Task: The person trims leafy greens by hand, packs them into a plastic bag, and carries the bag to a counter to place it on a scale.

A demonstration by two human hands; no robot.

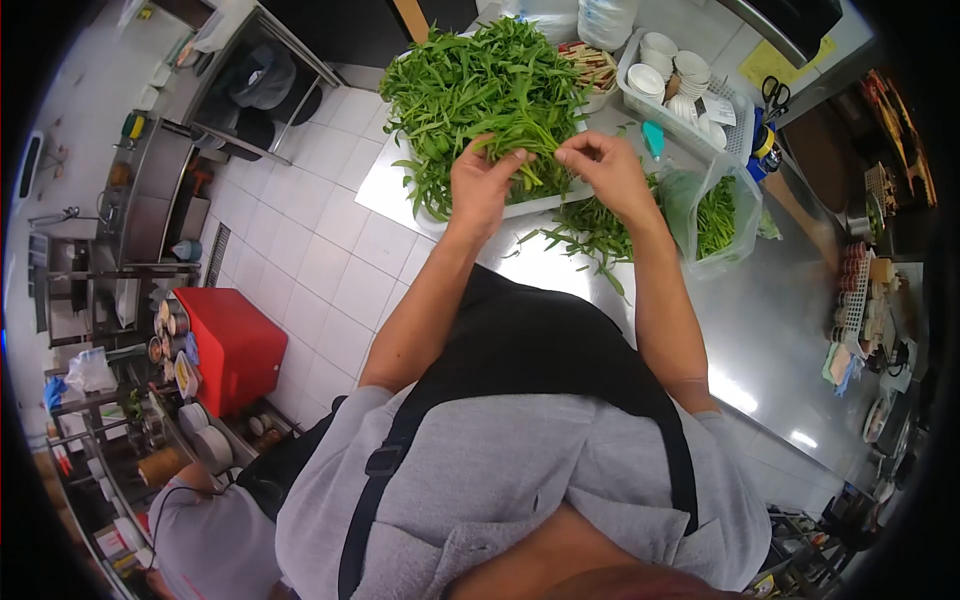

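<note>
My left hand is closed round a small bunch of green stems, over the front edge of a white tray heaped with leafy greens. The fingers of my right hand are pinched together at the right side of that bunch; whether they grip a stem is too small to tell. Loose greens lie on the steel table below my right wrist. A clear plastic bag holding cut green stems stands right of my right forearm.
Behind the bag is a basket of small white cups, with scissors beside it. A teal object lies on the steel table. A red box stands at the left. Another person is at the lower left.
</note>
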